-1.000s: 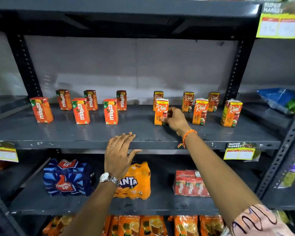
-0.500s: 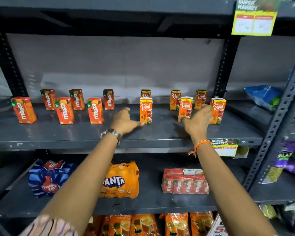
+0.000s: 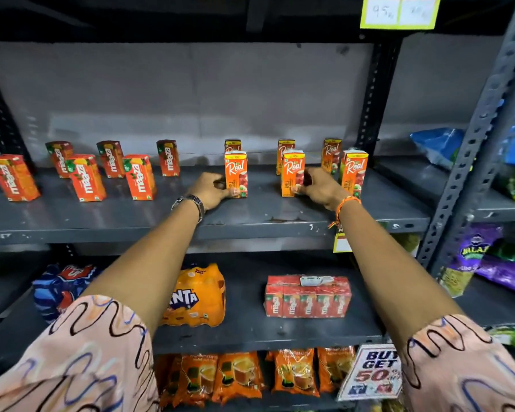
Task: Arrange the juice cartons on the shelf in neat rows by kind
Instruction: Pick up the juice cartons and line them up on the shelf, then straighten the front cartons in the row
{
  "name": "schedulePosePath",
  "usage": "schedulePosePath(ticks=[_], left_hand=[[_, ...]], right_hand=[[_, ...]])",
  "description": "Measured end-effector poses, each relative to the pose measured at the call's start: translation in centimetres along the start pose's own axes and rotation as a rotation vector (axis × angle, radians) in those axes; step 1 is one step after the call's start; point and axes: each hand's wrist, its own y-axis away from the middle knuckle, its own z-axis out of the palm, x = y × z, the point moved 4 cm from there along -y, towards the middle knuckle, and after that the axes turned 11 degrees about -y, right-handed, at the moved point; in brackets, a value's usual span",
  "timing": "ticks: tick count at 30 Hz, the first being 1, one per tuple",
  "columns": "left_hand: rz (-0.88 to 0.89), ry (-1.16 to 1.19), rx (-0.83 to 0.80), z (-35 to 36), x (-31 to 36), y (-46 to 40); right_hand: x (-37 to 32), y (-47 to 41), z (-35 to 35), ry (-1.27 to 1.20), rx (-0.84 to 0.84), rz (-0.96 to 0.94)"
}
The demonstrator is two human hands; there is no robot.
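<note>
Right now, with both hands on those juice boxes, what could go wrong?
The left hand and right hand each grip a front Real carton low down; a quick shove could tip these tall, narrow boxes. Pushed back too far, they might bump the rear Real cartons. The right forearm also passes close to the hanging price tag.

The scene is moderately lit, with the underside of the upper shelf point(image 3: 191, 22) nearly black. The grey back wall point(image 3: 191, 93) reads evenly lit, while the middle shelf point(image 3: 131, 215) carries soft sheen and pale reflections near its front edge. Beneath that shelf the lower tier falls into shadow. Wide-angle distortion bows the right-hand upright point(image 3: 470, 162) outward (straight lines curve most at the borders). The patterned sleeves point(image 3: 72, 361) below the shelf are soft and smeared, and the price tag point(image 3: 399, 10) above is blurred, its figures barely legible.
</note>
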Motion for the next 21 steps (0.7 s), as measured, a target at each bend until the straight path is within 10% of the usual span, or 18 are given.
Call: schedulePosePath(ticks=[16,21], left_hand=[[-0.106,-0.04,-0.076,-1.4,0.7,2.9],[-0.004,-0.343,0.212,-2.2,-0.2,11.5]], right_hand=[[-0.2,1.5,-0.7,0.087,-0.003,-0.007],[1.4,5.2,-4.6,-0.121,0.678,-0.119]])
